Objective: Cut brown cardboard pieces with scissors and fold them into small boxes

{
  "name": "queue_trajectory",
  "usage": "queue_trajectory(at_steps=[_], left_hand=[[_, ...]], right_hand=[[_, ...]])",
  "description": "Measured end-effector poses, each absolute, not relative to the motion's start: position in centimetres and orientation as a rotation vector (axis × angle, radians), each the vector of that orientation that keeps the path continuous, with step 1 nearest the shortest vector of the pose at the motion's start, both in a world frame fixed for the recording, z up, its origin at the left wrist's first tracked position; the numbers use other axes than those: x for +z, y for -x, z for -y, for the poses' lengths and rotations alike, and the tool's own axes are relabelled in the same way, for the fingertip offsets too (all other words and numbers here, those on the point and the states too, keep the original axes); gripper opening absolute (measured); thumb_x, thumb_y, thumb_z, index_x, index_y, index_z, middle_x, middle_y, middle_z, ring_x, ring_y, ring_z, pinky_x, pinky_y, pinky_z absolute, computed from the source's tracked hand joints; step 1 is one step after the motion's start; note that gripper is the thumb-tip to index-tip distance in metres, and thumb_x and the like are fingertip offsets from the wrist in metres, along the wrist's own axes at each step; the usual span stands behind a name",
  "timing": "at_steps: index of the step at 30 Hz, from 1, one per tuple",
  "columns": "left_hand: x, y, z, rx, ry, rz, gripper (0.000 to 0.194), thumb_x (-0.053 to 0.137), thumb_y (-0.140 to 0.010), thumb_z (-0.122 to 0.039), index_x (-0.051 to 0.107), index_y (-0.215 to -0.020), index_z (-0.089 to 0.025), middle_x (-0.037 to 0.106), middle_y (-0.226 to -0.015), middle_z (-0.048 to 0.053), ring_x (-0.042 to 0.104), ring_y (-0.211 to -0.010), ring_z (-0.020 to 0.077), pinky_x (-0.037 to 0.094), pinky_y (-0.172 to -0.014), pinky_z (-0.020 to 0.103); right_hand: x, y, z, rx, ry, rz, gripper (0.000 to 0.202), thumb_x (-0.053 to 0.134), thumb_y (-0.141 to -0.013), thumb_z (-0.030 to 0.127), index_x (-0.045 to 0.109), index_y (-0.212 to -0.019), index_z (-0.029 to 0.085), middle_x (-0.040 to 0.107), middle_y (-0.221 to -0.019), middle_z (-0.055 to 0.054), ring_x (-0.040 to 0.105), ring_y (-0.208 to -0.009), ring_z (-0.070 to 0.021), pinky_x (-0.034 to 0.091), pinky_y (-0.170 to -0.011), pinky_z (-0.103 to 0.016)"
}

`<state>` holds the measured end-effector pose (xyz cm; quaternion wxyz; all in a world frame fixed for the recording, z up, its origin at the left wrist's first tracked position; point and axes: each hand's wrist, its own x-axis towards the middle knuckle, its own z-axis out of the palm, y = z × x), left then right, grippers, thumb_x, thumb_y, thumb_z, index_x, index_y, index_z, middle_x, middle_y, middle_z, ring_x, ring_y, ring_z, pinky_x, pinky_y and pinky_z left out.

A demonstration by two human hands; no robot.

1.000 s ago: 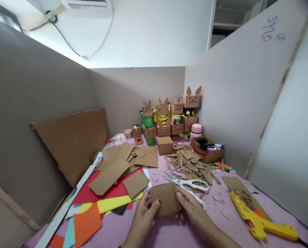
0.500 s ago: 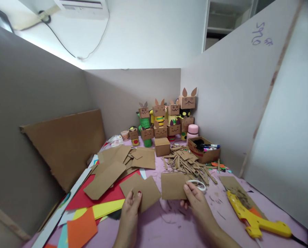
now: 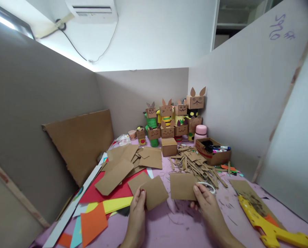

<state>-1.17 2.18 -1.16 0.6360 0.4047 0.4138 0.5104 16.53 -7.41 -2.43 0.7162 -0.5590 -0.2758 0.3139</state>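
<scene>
Near the middle of the table, my left hand [image 3: 137, 210] pinches a square cardboard piece [image 3: 156, 193] by its left edge, tilted. Another cardboard piece [image 3: 138, 181] lies just behind it. My right hand [image 3: 206, 203] grips a second cardboard square [image 3: 182, 186] at its right edge. The two held squares are a small gap apart. White scissor handles [image 3: 208, 186] show just behind my right hand; whether the hand touches them I cannot tell.
Cardboard sheets [image 3: 115, 175] and coloured paper [image 3: 93, 222] cover the left. Cardboard strips [image 3: 195, 165], a small closed box [image 3: 169, 147] and decorated cardboard figures [image 3: 167, 131] stand or lie behind. At right are a yellow glue gun [image 3: 257, 220] and an open box [image 3: 215, 157] of pens.
The view has turned slightly left, so everything appears shifted right. The square in my left hand has come apart from the piece behind it. My right hand keeps its hold.
</scene>
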Motion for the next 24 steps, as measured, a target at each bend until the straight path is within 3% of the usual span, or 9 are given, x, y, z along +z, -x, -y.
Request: queue_trajectory(at_steps=[4, 18, 24], left_hand=[[-0.9, 1.1, -2.0, 1.133, -0.909, -0.941, 0.032, 0.057, -0.080, -0.031, 0.061, -0.109, -0.019, 0.062, -0.122, 0.010, 0.053, -0.116, 0.0241, 0.040, -0.099, 0.038], [-1.9, 1.2, -2.7, 1.100, -0.891, -0.968, 0.037, 0.056, -0.081, -0.033, 0.053, -0.116, -0.021, 0.045, -0.140, 0.009, 0.040, -0.128, 0.0230, 0.026, -0.109, 0.040], [-1.2, 0.8, -1.5, 1.022, -0.965, -0.862, 0.040, 0.061, -0.077, -0.038, 0.060, -0.111, -0.017, 0.058, -0.127, 0.010, 0.046, -0.122, 0.0254, 0.032, -0.105, 0.040]], right_hand=[[-2.5, -16.6, 7.5, 0.701, 1.243, 0.614, 0.053, 0.055, -0.073, 0.062, 0.052, -0.097, 0.015, 0.052, -0.046, 0.008, 0.044, -0.038, -0.0077, 0.033, -0.036, -0.017], [-2.6, -16.5, 7.1, 0.653, 1.249, 0.664, 0.042, 0.053, -0.077, 0.058, 0.055, -0.087, 0.017, 0.053, -0.053, 0.007, 0.047, -0.039, -0.0069, 0.032, -0.035, -0.016], [-2.0, -16.1, 7.4, 0.699, 1.231, 0.763, 0.042, 0.051, -0.080, 0.057, 0.057, -0.090, 0.017, 0.054, -0.062, 0.005, 0.045, -0.042, -0.0058, 0.034, -0.038, -0.016]])
